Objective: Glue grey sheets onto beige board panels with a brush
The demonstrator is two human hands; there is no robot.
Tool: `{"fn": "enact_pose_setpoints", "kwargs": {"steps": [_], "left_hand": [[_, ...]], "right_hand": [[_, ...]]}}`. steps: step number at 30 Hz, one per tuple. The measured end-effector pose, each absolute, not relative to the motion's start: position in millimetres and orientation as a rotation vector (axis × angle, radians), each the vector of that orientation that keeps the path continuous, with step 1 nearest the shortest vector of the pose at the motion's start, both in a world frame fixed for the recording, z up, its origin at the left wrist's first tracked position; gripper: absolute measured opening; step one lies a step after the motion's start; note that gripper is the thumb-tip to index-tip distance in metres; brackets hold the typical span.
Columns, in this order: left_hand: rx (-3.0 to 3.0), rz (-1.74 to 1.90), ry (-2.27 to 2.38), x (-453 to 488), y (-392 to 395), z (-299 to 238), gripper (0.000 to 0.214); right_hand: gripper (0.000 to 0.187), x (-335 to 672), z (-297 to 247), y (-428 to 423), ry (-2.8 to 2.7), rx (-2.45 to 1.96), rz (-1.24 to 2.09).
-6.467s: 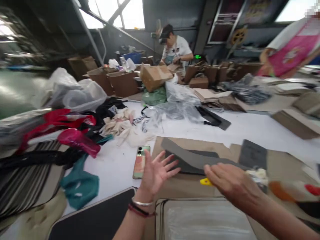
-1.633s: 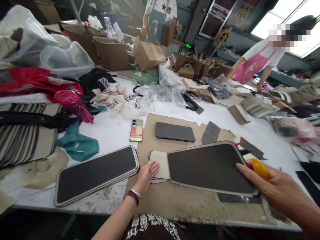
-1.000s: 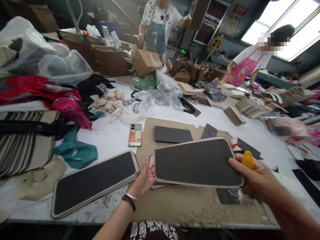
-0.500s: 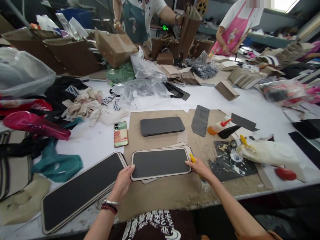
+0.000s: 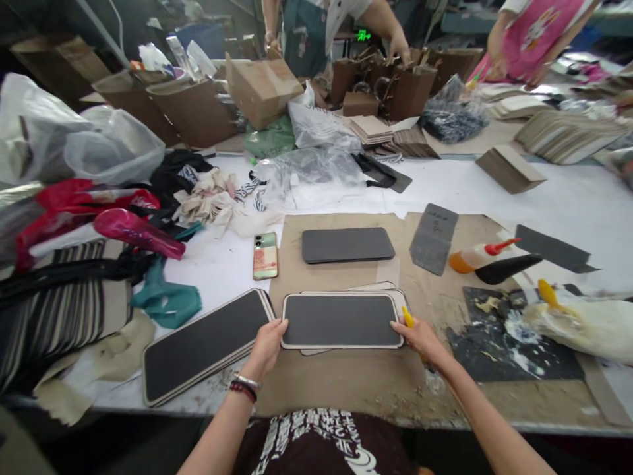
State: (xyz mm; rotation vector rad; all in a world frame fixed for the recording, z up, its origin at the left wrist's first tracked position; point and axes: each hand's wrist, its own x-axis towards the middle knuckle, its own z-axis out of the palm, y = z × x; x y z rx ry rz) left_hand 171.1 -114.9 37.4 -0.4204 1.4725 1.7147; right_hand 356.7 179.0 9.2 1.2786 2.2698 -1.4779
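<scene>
A dark grey rounded panel with a pale border (image 5: 343, 321) lies level between my hands. My left hand (image 5: 267, 344) pinches its left end, thumb on top. At the right end my right hand (image 5: 421, 335) grips it, and a thin yellow tool (image 5: 407, 316), its kind unclear, sticks up from between those fingers. Under the panel, pale edges of another bordered piece (image 5: 398, 298) show. To the left lies a stack of similar bordered panels (image 5: 205, 346). Beyond my hands rests a pile of plain dark grey panels (image 5: 347, 245).
A brown cardboard sheet (image 5: 346, 389) covers the work spot. A phone (image 5: 266, 256) lies left of it. On the right are a glue bottle with a red tip (image 5: 482, 256), a glue-smeared dark board (image 5: 514, 343) and a white bag with a yellow spatula (image 5: 568, 320). Two people stand across the table.
The view has swung left, so the things on the table appear further right. Both hands keep hold of the bordered panel, which lies straighter in view.
</scene>
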Motion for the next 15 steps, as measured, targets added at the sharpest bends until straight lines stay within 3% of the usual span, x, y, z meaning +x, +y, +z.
{"fn": "enact_pose_setpoints", "kwargs": {"steps": [15], "left_hand": [[-0.409,1.675,1.486,172.7,-117.6,36.5,0.008]], "right_hand": [[0.032,355.6,13.8,173.2,2.373,1.333,-1.441]]}}
